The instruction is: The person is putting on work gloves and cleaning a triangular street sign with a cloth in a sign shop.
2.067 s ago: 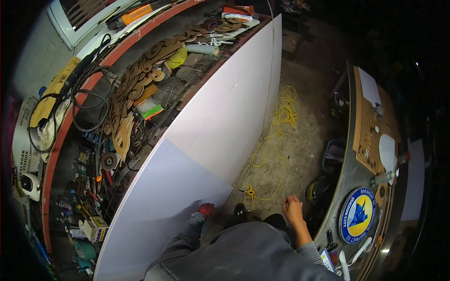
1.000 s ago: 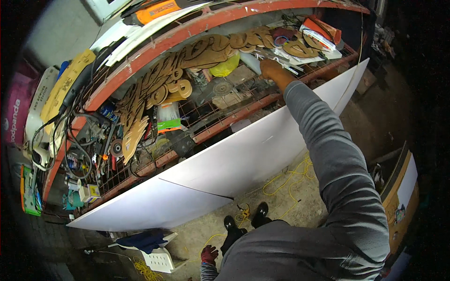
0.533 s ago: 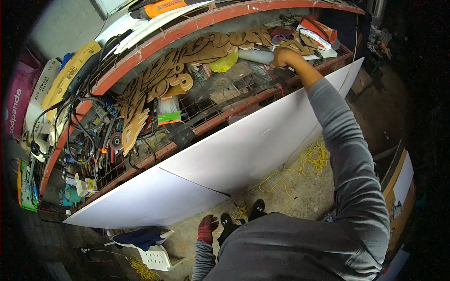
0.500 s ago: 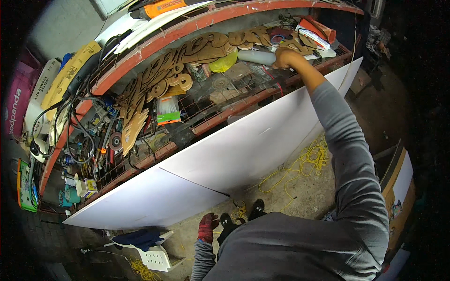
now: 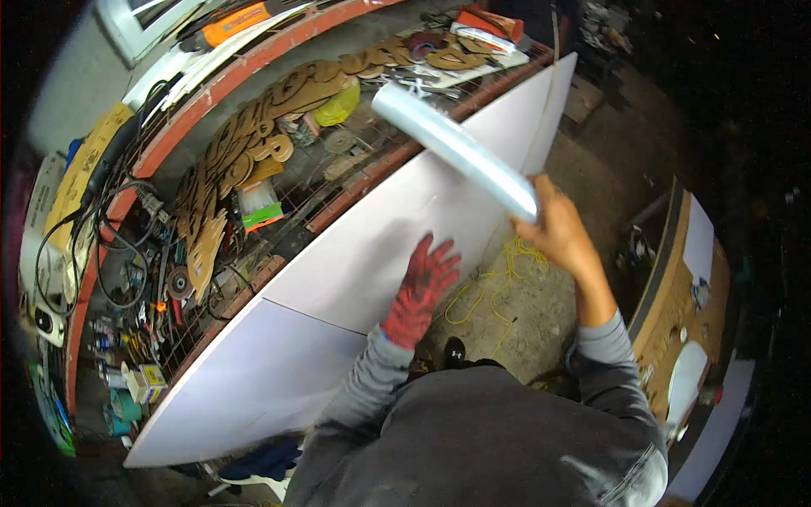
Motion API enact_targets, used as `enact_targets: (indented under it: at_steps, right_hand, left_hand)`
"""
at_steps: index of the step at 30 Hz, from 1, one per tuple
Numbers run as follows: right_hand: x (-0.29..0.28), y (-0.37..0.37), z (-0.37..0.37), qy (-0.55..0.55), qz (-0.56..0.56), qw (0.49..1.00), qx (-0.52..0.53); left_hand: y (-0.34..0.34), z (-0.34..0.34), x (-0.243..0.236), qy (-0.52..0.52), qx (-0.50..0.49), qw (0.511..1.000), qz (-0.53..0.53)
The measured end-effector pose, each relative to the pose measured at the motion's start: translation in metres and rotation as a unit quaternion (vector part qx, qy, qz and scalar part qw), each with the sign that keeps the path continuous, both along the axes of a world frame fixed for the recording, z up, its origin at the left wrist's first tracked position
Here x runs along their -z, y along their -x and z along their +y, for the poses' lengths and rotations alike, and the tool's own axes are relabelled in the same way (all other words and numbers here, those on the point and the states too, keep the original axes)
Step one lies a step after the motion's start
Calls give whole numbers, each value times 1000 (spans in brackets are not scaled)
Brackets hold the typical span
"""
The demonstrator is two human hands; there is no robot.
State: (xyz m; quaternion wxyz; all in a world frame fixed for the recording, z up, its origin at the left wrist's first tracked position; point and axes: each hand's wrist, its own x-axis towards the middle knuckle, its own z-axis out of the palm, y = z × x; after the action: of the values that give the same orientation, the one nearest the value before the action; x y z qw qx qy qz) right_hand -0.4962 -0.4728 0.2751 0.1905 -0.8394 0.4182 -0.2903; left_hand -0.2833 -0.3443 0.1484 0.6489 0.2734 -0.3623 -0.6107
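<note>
My right hand (image 5: 559,226), bare, grips the lower end of a long, pale bluish-white glossy roll (image 5: 456,150). The roll slants up and to the left, its far end in front of the shelf's edge. I cannot make out what it is made of. My left hand (image 5: 421,291) wears a dark red glove and is raised with its fingers spread, holding nothing. It is in front of a large white sheet (image 5: 338,253) that leans along the shelf front. A gap separates the left hand from the roll.
A red-framed wire-mesh shelf (image 5: 279,262) bears brown cut-out shapes (image 5: 279,106), a yellow bag (image 5: 338,103), cables and tools. Yellow cord (image 5: 498,275) lies tangled on the floor. To the right stands a wooden board or table (image 5: 676,296) with a white sheet and small items.
My right hand has lifted the roll off the shelf and brought it down towards me. My gloved left hand has risen from low beside my body to in front of the white sheet. The view has shifted.
</note>
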Motion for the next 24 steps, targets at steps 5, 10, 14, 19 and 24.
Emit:
enact_targets:
  at_steps: [5, 10, 14, 19, 24]
  right_hand:
    - [59, 2, 137, -73, -15, 994, 76]
    - [114, -38, 267, -114, -72, 977, 164]
    - [132, -77, 352, -163, -132, 950, 233]
    - [137, -92, 423, -353, -342, 856, 159]
    - [125, -107, 476, -265, -330, 865, 271]
  left_hand:
    - [3, -35, -26, 13, 28, 986, 162]
    - [-24, 0, -22, 21, 183, 973, 143]
    - [-29, 39, -16, -24, 301, 938, 169]
    - [-13, 67, -26, -49, 456, 851, 257]
    - [21, 135, -23, -90, 523, 827, 187]
